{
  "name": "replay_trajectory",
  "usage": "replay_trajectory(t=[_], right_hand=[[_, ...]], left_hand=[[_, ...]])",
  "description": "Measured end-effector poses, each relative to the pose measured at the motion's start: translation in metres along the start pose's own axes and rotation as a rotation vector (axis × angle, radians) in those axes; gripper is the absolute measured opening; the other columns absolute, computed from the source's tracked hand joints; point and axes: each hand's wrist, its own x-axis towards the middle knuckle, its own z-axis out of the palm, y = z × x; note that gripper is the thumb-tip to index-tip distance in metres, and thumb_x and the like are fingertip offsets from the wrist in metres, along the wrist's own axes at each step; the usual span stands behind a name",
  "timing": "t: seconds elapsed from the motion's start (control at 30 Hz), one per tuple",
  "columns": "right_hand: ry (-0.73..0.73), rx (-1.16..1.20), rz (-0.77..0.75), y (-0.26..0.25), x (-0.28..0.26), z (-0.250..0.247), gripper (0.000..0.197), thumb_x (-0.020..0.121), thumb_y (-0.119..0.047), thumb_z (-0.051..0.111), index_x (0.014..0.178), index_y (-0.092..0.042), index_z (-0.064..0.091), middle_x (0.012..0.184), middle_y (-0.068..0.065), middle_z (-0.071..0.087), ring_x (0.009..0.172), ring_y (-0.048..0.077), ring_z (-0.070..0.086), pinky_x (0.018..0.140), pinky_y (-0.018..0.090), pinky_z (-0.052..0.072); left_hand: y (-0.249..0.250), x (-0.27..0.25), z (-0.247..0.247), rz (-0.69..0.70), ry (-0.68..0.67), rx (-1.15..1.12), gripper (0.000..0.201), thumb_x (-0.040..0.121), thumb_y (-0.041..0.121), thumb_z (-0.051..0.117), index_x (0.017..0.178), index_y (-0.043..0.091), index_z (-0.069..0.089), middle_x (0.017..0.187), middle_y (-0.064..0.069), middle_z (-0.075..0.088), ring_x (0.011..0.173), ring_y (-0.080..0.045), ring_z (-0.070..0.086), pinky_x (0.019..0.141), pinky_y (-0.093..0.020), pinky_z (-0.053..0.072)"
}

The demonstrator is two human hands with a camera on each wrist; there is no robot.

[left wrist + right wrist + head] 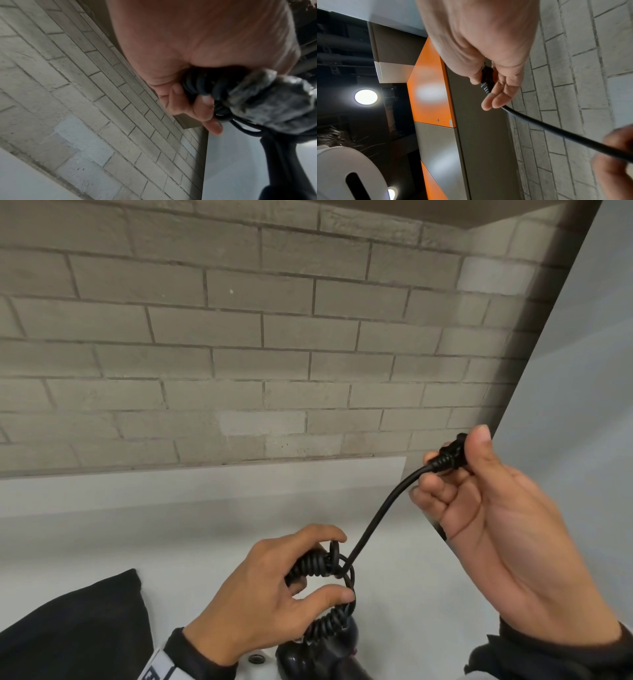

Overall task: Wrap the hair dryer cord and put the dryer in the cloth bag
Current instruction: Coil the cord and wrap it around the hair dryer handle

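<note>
A black hair dryer (308, 659) shows at the bottom edge of the head view, mostly cut off. Its coiled black cord (325, 625) rises from it in a loop. My left hand (274, 587) grips that bundle of coils (202, 83) between thumb and curled fingers. A straight stretch of cord (376, 515) runs up and right to the plug end (448, 455). My right hand (479, 491) pinches the plug (487, 79) between thumb and fingers, held raised. The black cloth bag (78, 635) lies at the lower left on the white counter (205, 525).
A grey brick wall (239, 337) stands close behind the counter. A pale panel (582, 371) rises on the right. The right wrist view shows an orange and grey cabinet (429, 94) and a ceiling lamp (366, 97).
</note>
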Motion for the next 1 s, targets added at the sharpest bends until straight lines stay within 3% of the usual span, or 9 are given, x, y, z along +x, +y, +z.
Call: replay_trajectory(t=[0.13, 0.23, 0.33, 0.47, 0.57, 0.7, 0.77, 0.87, 1.0], right_hand=[[-0.009, -0.01, -0.049, -0.01, 0.002, -0.002, 0.031, 0.085, -0.037, 0.053, 0.069, -0.012, 0.065, 0.069, 0.003, 0.065, 0.056, 0.012, 0.064, 0.06, 0.025, 0.057], [0.018, 0.002, -0.067, -0.015, 0.007, -0.005, 0.033, 0.087, -0.036, 0.052, 0.069, -0.012, 0.065, 0.069, 0.001, 0.065, 0.059, 0.011, 0.064, 0.062, 0.024, 0.057], [0.082, 0.043, -0.058, -0.011, 0.013, -0.011, 0.03, 0.088, -0.036, 0.053, 0.074, -0.01, 0.062, 0.069, 0.001, 0.064, 0.059, 0.01, 0.064, 0.062, 0.024, 0.057], [0.111, 0.074, -0.045, -0.007, 0.018, -0.018, 0.026, 0.089, -0.035, 0.054, 0.083, -0.009, 0.055, 0.07, 0.001, 0.065, 0.06, 0.01, 0.063, 0.064, 0.024, 0.057], [0.112, 0.065, -0.057, -0.004, 0.022, -0.024, 0.022, 0.089, -0.032, 0.054, 0.088, -0.01, 0.054, 0.072, 0.002, 0.065, 0.06, 0.01, 0.063, 0.064, 0.024, 0.057], [0.169, -0.002, -0.101, 0.011, 0.031, -0.043, 0.006, 0.098, -0.02, 0.05, 0.103, -0.017, 0.053, 0.07, 0.0, 0.064, 0.055, 0.009, 0.061, 0.06, 0.023, 0.057], [0.219, -0.07, -0.088, 0.025, 0.034, -0.054, 0.006, 0.1, -0.017, 0.048, 0.1, -0.018, 0.054, 0.068, -0.001, 0.064, 0.056, 0.011, 0.062, 0.06, 0.024, 0.058], [0.281, -0.124, 0.002, 0.055, 0.032, -0.071, 0.011, 0.099, -0.012, 0.049, 0.091, -0.013, 0.056, 0.079, 0.005, 0.063, 0.07, 0.018, 0.065, 0.067, 0.028, 0.057], [0.305, -0.093, 0.101, 0.091, 0.018, -0.082, 0.015, 0.1, -0.005, 0.047, 0.096, -0.007, 0.061, 0.089, 0.009, 0.062, 0.078, 0.023, 0.062, 0.074, 0.034, 0.052]], left_hand=[[0.0, 0.002, -0.002, 0.081, 0.031, 0.104, 0.024, 0.085, 0.052, 0.069, 0.101, 0.035, 0.066, 0.072, 0.018, 0.058, 0.052, -0.004, 0.045, 0.047, -0.023, 0.044], [0.003, 0.002, -0.002, 0.141, 0.043, 0.185, 0.026, 0.093, 0.054, 0.057, 0.092, 0.03, 0.067, 0.07, 0.017, 0.054, 0.052, -0.003, 0.043, 0.047, -0.023, 0.041], [0.002, 0.0, -0.002, 0.123, 0.027, 0.214, 0.026, 0.091, 0.059, 0.056, 0.096, 0.034, 0.064, 0.071, 0.022, 0.054, 0.049, -0.008, 0.046, 0.048, -0.02, 0.041], [-0.001, -0.003, -0.003, 0.054, 0.01, 0.158, 0.042, 0.082, 0.063, 0.065, 0.119, 0.044, 0.058, 0.071, 0.02, 0.056, 0.046, -0.012, 0.046, 0.051, -0.015, 0.041], [-0.002, -0.001, -0.003, 0.098, 0.004, 0.158, 0.028, 0.085, 0.056, 0.065, 0.108, 0.04, 0.059, 0.066, 0.012, 0.054, 0.047, -0.016, 0.046, 0.047, -0.022, 0.042], [-0.002, -0.002, -0.002, 0.131, 0.028, 0.163, 0.019, 0.089, 0.051, 0.064, 0.097, 0.034, 0.063, 0.068, 0.015, 0.052, 0.048, -0.011, 0.043, 0.044, -0.025, 0.04], [-0.001, -0.004, -0.002, 0.134, 0.042, 0.152, 0.02, 0.091, 0.052, 0.061, 0.097, 0.032, 0.063, 0.069, 0.014, 0.054, 0.048, -0.01, 0.043, 0.044, -0.029, 0.042], [-0.001, -0.007, -0.002, 0.11, 0.062, 0.131, 0.026, 0.091, 0.054, 0.059, 0.103, 0.031, 0.064, 0.073, 0.01, 0.062, 0.048, -0.011, 0.046, 0.045, -0.033, 0.044], [-0.002, -0.009, -0.001, 0.04, 0.056, 0.03, 0.025, 0.086, 0.051, 0.067, 0.104, 0.034, 0.069, 0.075, 0.014, 0.065, 0.048, -0.015, 0.049, 0.046, -0.036, 0.045]])
